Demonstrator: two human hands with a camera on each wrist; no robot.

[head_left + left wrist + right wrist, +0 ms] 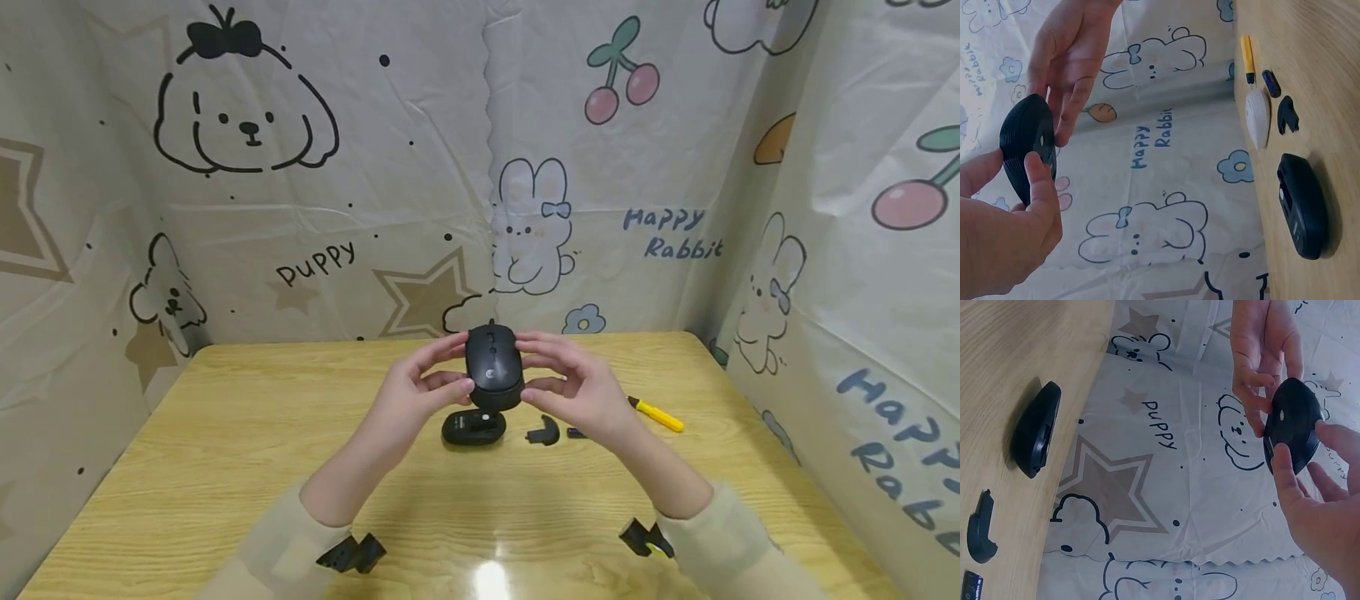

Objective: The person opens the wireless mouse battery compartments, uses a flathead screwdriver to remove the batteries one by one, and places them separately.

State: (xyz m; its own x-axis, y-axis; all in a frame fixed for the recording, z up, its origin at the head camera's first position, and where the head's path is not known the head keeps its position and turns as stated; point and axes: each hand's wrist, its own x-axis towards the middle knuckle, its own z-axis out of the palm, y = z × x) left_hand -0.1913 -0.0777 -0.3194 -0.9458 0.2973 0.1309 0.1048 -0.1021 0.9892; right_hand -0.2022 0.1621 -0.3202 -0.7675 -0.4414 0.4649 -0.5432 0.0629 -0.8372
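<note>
Nearest the camera are two cream fabric sleeves [281,537], with a small black plastic device [351,553] at each cuff. The left hand [408,385] and right hand [576,387] each have a fingertip grip on one black plastic computer mouse with ribbed sides [492,358], raised above the tabletop [247,417] toward its far edge. Beneath lies a second rounded black mouse [472,427], underside up, recess exposed; to its right, a curved black plastic cover [551,431], a small dark cylinder [576,433], apparently a battery, and, toward the right edge, a yellow-handled tool [660,416] whose white head shows in the left wrist view. Principal hazard, as judged: the raised mouse could slip if either hand eased its pressure, and strike the second mouse below. Secondary hazard: the cylinder could roll if the right forearm brushed it. Surface: pale wood-grain finish, with a bright reflection near the tabletop's near edge. Room: creased off-white fabric [420,200], printed with a puppy, rabbits and cherries, stands behind the far edge and along both sides.
</note>
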